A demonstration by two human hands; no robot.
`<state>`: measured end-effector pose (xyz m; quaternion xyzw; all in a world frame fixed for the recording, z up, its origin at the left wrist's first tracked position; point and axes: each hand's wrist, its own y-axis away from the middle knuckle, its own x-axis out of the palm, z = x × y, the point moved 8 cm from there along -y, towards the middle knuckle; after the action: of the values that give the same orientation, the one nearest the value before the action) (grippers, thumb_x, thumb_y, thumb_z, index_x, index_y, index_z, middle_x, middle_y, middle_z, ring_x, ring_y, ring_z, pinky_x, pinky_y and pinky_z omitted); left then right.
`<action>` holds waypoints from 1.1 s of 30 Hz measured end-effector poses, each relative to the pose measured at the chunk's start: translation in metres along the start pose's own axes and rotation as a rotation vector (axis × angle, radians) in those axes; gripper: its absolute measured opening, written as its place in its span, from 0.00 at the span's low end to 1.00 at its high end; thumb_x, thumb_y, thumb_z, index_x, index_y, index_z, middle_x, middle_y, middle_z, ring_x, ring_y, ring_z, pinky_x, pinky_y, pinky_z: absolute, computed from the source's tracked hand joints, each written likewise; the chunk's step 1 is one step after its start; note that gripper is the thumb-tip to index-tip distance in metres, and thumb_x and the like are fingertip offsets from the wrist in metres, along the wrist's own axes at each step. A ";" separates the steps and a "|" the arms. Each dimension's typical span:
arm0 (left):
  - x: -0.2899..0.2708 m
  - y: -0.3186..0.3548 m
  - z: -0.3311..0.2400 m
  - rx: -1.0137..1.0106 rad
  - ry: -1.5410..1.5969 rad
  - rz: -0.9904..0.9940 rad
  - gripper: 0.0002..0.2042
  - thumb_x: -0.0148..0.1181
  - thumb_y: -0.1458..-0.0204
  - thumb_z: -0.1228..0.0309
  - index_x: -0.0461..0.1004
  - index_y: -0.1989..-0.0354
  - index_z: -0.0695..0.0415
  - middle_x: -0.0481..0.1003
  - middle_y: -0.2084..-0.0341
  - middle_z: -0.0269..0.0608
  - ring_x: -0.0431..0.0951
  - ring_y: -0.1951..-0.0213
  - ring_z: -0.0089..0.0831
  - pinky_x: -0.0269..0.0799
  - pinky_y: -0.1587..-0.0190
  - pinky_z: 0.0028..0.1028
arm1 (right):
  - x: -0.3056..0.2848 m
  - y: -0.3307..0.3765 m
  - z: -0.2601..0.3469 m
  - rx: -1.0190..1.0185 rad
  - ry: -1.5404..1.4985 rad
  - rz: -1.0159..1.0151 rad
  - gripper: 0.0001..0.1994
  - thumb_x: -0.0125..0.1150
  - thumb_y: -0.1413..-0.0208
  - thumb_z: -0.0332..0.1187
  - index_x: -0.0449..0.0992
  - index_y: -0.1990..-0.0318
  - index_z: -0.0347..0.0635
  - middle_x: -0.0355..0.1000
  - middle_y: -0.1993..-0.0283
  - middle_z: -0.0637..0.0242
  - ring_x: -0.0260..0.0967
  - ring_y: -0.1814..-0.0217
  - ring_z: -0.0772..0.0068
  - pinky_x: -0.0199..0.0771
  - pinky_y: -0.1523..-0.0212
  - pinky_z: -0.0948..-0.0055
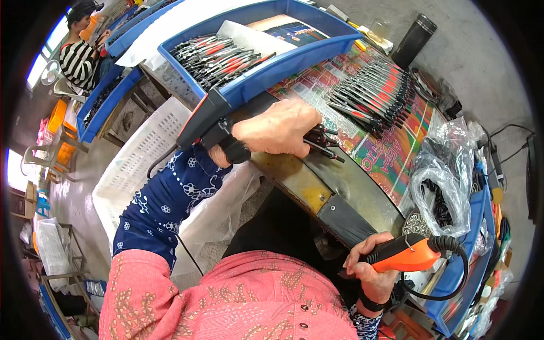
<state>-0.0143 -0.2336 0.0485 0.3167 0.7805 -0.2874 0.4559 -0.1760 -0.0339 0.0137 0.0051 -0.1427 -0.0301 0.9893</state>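
My left hand (280,127) is closed over the near edge of the workbench. It grips a small bunch of slim black tools (324,141), whose dark ends stick out past my fingers; their exact kind is hard to tell. Low on the right, my right hand (371,269) is wrapped round an orange and black electric screwdriver (405,254) with a coiled black cord. Its tip is hidden. Beyond my left hand, a row of slim black and red tools (377,93) lies side by side on a colourful printed sheet (365,150).
A blue tray (266,73) at the back holds many similar tools. At right sit a clear plastic bag (453,170) with black parts and a blue bin (484,226). A black bottle (416,39) stands far right. A white basket (141,153) is at left; a person (79,59) sits beyond.
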 end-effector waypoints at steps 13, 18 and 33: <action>-0.015 0.025 -0.012 0.168 -0.138 -0.367 0.10 0.54 0.64 0.77 0.60 0.73 0.62 0.66 0.82 0.51 0.70 0.74 0.53 0.66 0.72 0.43 | 0.000 -0.002 0.000 -0.032 0.128 -0.038 0.23 0.69 0.61 0.34 0.59 0.64 0.39 0.65 0.78 0.62 0.62 0.83 0.72 0.69 0.76 0.74; -0.034 0.043 -0.017 0.126 0.000 -0.326 0.12 0.55 0.65 0.78 0.66 0.68 0.64 0.69 0.80 0.54 0.72 0.73 0.52 0.67 0.72 0.39 | 0.003 -0.004 0.000 -0.018 0.108 -0.020 0.26 0.72 0.59 0.36 0.58 0.63 0.38 0.65 0.78 0.60 0.63 0.81 0.72 0.71 0.75 0.75; 0.006 0.270 0.166 -0.730 0.744 -0.200 0.05 0.54 0.55 0.77 0.70 0.69 0.62 0.72 0.81 0.33 0.71 0.79 0.19 0.67 0.77 0.20 | 0.008 -0.006 0.004 -0.063 0.280 -0.051 0.27 0.68 0.56 0.46 0.56 0.64 0.41 0.60 0.78 0.68 0.58 0.85 0.79 0.64 0.81 0.81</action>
<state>0.2756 -0.1838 -0.0696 0.1419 0.9652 0.0927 0.1992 -0.1699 -0.0402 0.0194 -0.0184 -0.0020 -0.0587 0.9981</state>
